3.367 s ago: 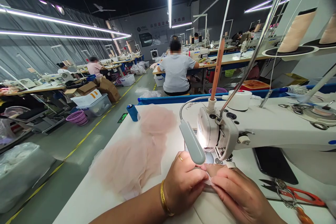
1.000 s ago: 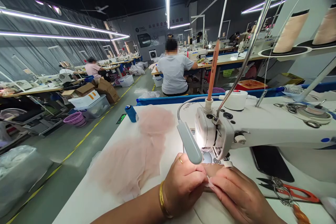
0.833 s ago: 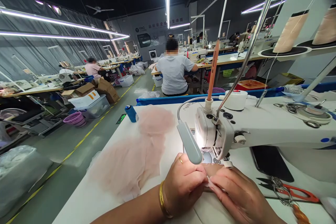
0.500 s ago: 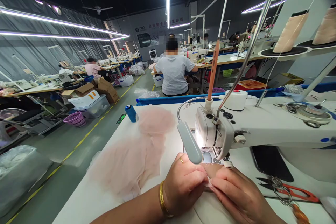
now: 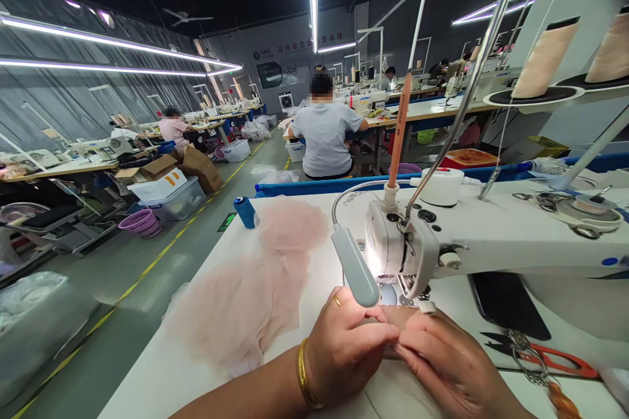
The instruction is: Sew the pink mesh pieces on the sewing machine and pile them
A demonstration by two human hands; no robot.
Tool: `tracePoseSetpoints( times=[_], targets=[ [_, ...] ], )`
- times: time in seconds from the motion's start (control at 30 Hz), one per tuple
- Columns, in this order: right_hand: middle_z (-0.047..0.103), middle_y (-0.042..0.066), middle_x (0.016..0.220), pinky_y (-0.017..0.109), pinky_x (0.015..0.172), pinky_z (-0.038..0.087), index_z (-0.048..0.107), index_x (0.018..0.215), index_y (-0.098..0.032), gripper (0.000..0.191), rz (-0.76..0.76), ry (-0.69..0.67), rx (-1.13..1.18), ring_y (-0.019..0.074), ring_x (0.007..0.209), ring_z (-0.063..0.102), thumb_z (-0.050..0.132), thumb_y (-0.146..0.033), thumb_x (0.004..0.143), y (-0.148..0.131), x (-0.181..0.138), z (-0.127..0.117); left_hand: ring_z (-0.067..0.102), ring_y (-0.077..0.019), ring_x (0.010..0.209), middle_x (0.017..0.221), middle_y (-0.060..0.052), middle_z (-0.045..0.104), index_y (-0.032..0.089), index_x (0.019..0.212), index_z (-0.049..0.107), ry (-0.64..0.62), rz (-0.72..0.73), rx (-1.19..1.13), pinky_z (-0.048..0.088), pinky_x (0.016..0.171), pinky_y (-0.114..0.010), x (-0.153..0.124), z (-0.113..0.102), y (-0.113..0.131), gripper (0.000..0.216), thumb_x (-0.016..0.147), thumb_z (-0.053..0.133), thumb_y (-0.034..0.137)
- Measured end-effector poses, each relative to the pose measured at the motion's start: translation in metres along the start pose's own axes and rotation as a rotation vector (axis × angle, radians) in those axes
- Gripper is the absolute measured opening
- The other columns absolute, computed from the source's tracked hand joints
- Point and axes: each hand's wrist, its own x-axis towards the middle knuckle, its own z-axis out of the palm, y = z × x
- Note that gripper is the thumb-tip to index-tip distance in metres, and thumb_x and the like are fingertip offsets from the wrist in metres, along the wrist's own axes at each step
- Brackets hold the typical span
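Observation:
My left hand (image 5: 346,347), with a gold ring and bangle, and my right hand (image 5: 445,363) meet fingertip to fingertip just in front of the needle of a white sewing machine (image 5: 491,236). Both pinch a small piece of pale pink fabric (image 5: 398,317) that lies under the presser foot; most of that piece is hidden by my fingers. A grey lamp head (image 5: 354,266) hangs over my left hand. A heap of sheer pink tulle (image 5: 250,294) is spread on the white table (image 5: 162,373) to the left.
A blue thread spool (image 5: 245,211) stands at the table's far left. Orange-handled scissors (image 5: 550,360) and a black phone (image 5: 506,304) lie to the right. Beige thread cones (image 5: 545,59) stand on the rack. A person in a grey shirt (image 5: 327,134) sits ahead; boxes and baskets line the aisle.
My fingertips have closed together more tightly on the small fabric piece, covering the white bit seen between them before. Otherwise the hands stay in place.

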Motion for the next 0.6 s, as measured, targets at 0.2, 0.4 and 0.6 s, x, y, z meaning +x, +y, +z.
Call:
tracePoseSetpoints(
  times=[0.2,0.4,0.6],
  targets=[
    [0.061,0.0,0.077,0.027,0.066,0.048,0.065,0.099,-0.024,0.021,0.005,0.01,-0.005,0.0175,0.07,0.056,0.053,-0.007,0.104,-0.0049,0.0075,-0.0027,0.067,-0.0171,0.08,0.102,-0.009,0.07,0.02,0.108,0.071,0.024,0.009,0.046,0.054,0.071,-0.028,-0.0033,0.0009,-0.0017,0.02,0.098,0.058,0.009],
    [0.06,0.001,0.078,0.028,0.066,0.046,0.065,0.101,-0.023,0.019,0.035,0.021,0.024,0.0177,0.072,0.054,0.054,-0.009,0.106,-0.0021,0.0004,0.0021,0.064,-0.0166,0.081,0.101,-0.008,0.07,0.019,0.097,0.068,0.013,0.003,0.068,0.053,0.071,-0.027,-0.0009,0.0001,-0.0003,0.013,0.1,0.058,0.012],
    [0.059,0.0,0.076,0.028,0.066,0.046,0.066,0.098,-0.023,0.021,-0.003,0.041,0.007,0.0167,0.068,0.053,0.054,-0.007,0.105,-0.0047,0.0039,0.0012,0.065,-0.0194,0.088,0.102,-0.009,0.069,0.018,0.097,0.067,0.0,-0.01,0.093,0.054,0.076,-0.03,-0.0004,0.0002,-0.0005,0.011,0.097,0.058,0.011]
  ],
)
